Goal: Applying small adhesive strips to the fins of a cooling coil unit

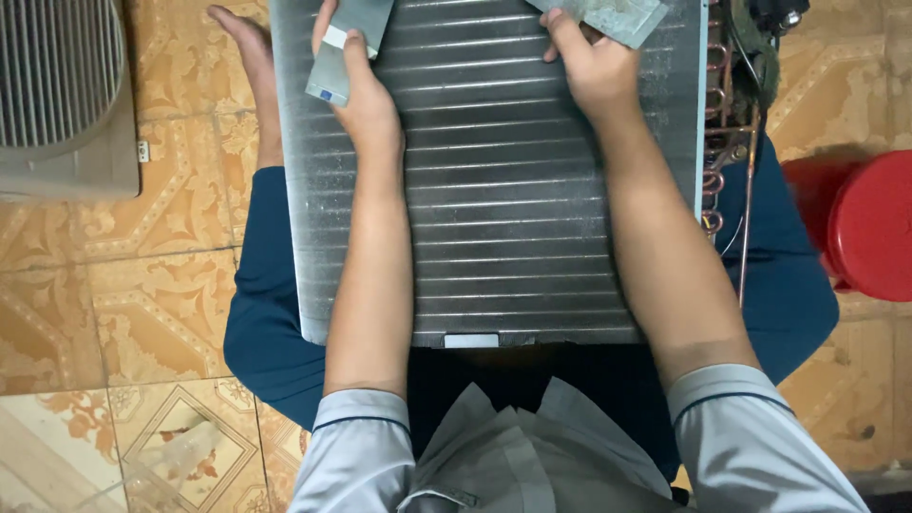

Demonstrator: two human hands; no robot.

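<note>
A grey finned metal coil panel (503,237) lies flat across my lap. Copper tube bends (717,142) run along its right edge. My left hand (361,90) rests on the panel's upper left and grips a flat grey metal strip (347,43) with a small white patch. My right hand (589,62) is on the upper right part of the panel, fingers closed on a second flat grey metal piece (608,16) that runs out of the top of the frame. Both forearms stretch over the fins.
A grey ribbed casing (62,95) sits on the patterned tile floor at the upper left. A red round stool (869,223) stands at the right. My bare foot (252,66) shows left of the panel. Dark wiring (760,38) hangs near the copper tubes.
</note>
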